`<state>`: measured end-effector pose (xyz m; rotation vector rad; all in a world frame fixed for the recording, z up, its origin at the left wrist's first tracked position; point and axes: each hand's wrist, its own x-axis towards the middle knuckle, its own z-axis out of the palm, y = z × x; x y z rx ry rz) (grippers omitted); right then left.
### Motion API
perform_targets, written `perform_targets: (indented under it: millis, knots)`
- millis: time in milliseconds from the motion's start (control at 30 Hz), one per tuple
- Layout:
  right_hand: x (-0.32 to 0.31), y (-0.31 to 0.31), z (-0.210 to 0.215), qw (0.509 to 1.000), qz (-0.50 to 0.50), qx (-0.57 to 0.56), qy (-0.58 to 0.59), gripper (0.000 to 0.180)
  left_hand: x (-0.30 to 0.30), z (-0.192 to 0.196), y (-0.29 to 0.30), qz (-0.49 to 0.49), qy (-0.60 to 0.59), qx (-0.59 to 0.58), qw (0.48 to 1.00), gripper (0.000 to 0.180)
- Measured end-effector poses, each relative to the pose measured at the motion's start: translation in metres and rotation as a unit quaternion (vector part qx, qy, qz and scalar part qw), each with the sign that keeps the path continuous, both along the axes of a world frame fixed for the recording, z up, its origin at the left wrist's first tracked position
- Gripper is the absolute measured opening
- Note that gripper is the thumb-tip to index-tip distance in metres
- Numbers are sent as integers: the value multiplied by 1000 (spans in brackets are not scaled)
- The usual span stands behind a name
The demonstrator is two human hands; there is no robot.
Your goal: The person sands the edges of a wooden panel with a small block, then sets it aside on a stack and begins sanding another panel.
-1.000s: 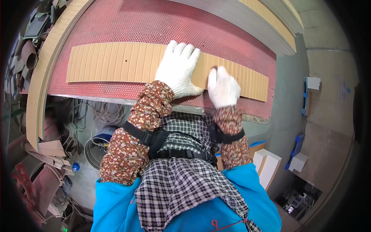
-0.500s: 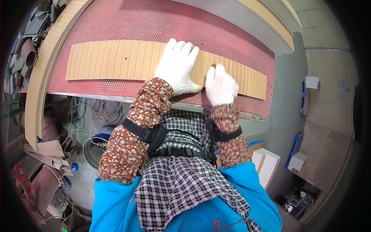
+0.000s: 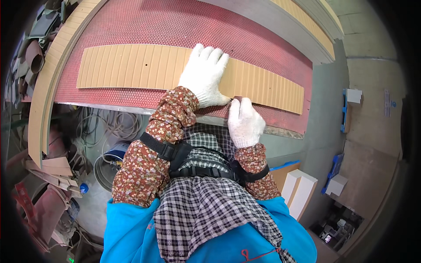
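Note:
A long tan grooved panel (image 3: 125, 68) with small dark holes lies across a red mesh-textured work surface (image 3: 131, 26). My left hand (image 3: 205, 75), in a white knit glove, rests flat on the panel's middle, fingers pointing to the far edge and thumb near the front edge. My right hand (image 3: 246, 122), gloved alike, is closed in a pinch at the panel's near edge, just right of that thumb. A small reddish-brown piece (image 3: 238, 97) pokes out at its fingertips against the edge; most of it is hidden.
More grooved boards stand along the left (image 3: 66, 44) and far right (image 3: 302, 24) of the surface. Scrap pieces (image 3: 48, 206) pile up at the lower left, near coiled hoses (image 3: 120, 125) and a bucket (image 3: 105, 171). White blocks (image 3: 300, 190) stand at the lower right.
My right hand has drawn back from the panel's face to its near edge. The left hand stays spread on the panel, which has shifted slightly.

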<state>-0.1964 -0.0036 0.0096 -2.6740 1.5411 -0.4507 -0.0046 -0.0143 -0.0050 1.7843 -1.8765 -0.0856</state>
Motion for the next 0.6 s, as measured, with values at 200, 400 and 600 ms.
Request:
perform_targets:
  millis: [200,400,600]
  knots:
    - [4,-5,2,1000,7,13,16,17,1,3,-1,-2,-2,3,1000,95]
    - [31,-53,9,997,6,43,56,23,2,0,-1,3,-9,25,1000,92]
    - [64,-129,11,982,-25,119,143,41,0,2,-3,-8,-9,28,1000,92]
